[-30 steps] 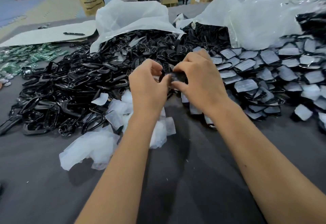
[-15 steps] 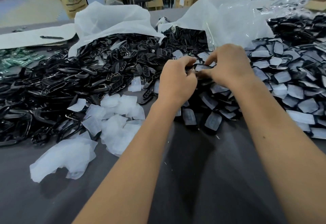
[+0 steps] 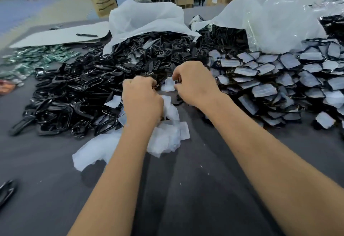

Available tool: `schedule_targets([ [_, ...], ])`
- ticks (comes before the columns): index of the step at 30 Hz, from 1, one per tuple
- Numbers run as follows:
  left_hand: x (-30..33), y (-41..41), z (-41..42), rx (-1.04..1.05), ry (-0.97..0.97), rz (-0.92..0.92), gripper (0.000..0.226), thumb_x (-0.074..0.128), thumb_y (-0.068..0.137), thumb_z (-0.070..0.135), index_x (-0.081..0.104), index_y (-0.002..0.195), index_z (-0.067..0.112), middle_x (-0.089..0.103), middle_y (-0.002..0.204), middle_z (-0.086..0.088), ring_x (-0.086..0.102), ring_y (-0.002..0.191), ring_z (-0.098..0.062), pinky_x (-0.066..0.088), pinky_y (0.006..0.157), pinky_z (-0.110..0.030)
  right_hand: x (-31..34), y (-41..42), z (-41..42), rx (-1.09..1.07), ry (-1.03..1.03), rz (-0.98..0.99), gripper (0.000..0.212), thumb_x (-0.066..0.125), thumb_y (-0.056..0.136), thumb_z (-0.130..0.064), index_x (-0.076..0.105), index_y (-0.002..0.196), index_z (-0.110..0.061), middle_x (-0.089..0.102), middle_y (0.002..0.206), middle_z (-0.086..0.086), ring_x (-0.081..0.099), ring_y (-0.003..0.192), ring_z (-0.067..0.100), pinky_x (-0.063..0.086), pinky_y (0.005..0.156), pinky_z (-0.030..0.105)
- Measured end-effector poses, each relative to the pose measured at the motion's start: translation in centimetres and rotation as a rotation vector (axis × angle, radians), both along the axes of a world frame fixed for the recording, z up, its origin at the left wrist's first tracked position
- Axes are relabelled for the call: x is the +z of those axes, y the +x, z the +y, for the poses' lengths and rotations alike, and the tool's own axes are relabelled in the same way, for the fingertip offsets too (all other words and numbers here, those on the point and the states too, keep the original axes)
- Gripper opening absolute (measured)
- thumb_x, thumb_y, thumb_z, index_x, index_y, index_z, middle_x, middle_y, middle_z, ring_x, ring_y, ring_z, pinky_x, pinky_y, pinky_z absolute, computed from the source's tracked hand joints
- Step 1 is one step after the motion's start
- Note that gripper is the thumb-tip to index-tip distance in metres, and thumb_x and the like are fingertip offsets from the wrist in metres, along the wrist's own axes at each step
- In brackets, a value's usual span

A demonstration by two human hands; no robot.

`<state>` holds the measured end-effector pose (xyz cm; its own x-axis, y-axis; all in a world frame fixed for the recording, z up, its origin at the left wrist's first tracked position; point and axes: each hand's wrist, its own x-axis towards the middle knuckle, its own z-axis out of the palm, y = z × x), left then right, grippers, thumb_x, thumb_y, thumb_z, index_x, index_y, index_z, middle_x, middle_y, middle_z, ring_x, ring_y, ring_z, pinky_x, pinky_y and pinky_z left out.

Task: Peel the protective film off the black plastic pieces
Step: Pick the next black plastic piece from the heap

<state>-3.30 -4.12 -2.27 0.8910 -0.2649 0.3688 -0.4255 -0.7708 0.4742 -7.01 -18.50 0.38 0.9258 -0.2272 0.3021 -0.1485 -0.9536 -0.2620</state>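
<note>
Far from finished, by the look of it. On the left of the grey table [image 3: 186,198], a heap of bare glossy black plastic pieces [image 3: 78,94], too many to count. Centre, a drift of peeled whitish film scraps [image 3: 167,135], uncountable. Left hand [image 3: 141,103] curled, contents hidden. Right hand [image 3: 195,85] pinching a white film sheet [image 3: 169,85]. Right, dozens of film-covered black pieces [image 3: 270,79] remaining.
</note>
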Motion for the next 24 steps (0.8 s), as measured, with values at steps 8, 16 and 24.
schedule_targets([
  [8,-1.2,1.5,3.1,0.038,0.059,-0.007,0.015,0.066,0.093,0.014,0.075,0.105,0.013,0.067,0.115,-0.007,0.052,0.113,-0.033,0.041,0.097,-0.041,-1.6,2.7,2.4,0.014,-0.083,0.14,0.03,0.065,0.097,-0.009,0.063,0.126,-0.013,0.051,0.132,0.014,0.052,0.122,0.032,0.05,0.093,0.038],
  [16,-1.7,2.6,2.7,0.083,0.141,-0.029,0.03,0.061,0.099,0.017,0.068,0.128,0.023,0.052,0.128,-0.006,0.039,0.122,-0.032,0.034,0.094,-0.031,0.6,0.8,1.8,0.027,-0.081,0.435,0.036,0.058,0.082,0.002,0.069,0.112,-0.013,0.068,0.108,0.011,0.065,0.092,0.033,0.058,0.077,0.039],
  [24,-1.3,3.2,2.1,0.075,0.185,0.023,0.018,0.068,0.099,0.032,0.074,0.109,0.019,0.06,0.123,-0.008,0.043,0.123,-0.032,0.033,0.101,-0.035,0.6,0.7,1.2,0.051,-0.042,0.38,0.012,0.074,0.091,-0.011,0.072,0.103,-0.011,0.069,0.103,0.011,0.068,0.089,0.033,0.062,0.082,0.045],
])
